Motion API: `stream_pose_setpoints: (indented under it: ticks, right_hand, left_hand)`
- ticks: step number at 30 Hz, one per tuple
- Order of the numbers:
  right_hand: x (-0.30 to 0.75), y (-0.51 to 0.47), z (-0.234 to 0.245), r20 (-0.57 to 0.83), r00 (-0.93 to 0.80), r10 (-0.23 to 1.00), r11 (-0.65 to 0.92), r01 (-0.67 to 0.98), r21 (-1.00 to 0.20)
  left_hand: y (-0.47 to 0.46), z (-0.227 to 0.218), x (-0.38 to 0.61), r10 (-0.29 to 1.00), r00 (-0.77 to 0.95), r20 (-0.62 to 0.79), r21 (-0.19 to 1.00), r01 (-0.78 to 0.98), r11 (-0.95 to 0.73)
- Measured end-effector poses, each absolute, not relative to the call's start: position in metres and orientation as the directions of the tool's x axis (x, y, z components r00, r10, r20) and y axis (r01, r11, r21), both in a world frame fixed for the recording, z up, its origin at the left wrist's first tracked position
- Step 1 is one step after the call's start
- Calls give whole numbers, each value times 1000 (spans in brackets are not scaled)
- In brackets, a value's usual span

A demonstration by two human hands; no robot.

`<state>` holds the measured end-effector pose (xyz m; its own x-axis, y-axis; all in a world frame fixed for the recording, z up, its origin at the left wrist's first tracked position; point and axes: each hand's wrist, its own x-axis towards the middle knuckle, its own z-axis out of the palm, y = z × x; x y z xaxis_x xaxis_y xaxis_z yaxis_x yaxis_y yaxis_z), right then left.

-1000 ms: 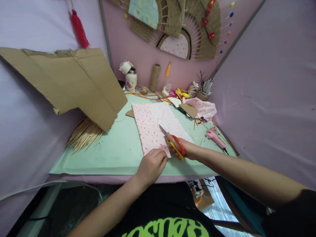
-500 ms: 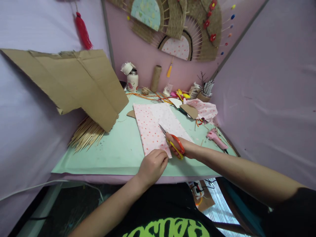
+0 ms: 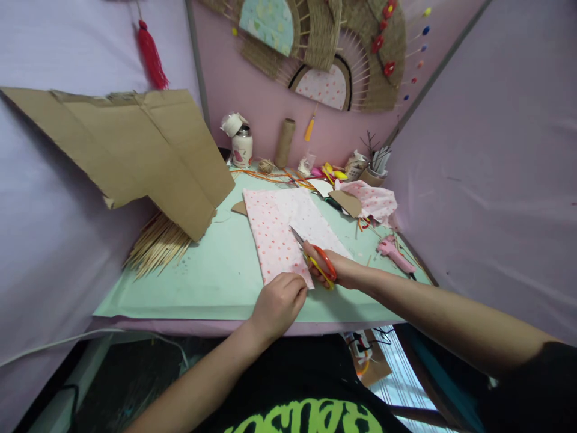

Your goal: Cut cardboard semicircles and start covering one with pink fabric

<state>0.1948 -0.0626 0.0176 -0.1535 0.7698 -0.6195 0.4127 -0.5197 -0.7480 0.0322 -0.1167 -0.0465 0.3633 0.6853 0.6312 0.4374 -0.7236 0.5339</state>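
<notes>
A pink fabric (image 3: 274,234) with red dots lies on the mint-green tabletop (image 3: 216,270), its paler side showing at the right. My left hand (image 3: 280,300) pinches the fabric's near edge, fingers closed. In my right hand (image 3: 322,270) is a pair of scissors (image 3: 327,261) with red and yellow handles. Their pointed blades rest over the fabric, aimed away and to the left; whether they are cutting into it I cannot tell. Part of a brown cardboard piece (image 3: 239,208) sticks out from under the fabric's left edge.
Leaning at the left is a large cardboard sheet (image 3: 148,144), with a bundle of thin sticks (image 3: 160,243) below it. A pink glue gun (image 3: 396,254) lies at the right. Behind are dotted fabric scraps (image 3: 374,201), a twine roll (image 3: 285,143) and a white bottle (image 3: 242,147).
</notes>
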Motion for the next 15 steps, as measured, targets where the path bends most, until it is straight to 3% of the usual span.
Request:
stream_pose_setpoints:
  ticks: [15]
  right_hand:
    - [190,-52,20,-637,-142,758,-548,392,-739]
  left_hand:
    - [-117,-47,32,689,357,631,545,428,-721]
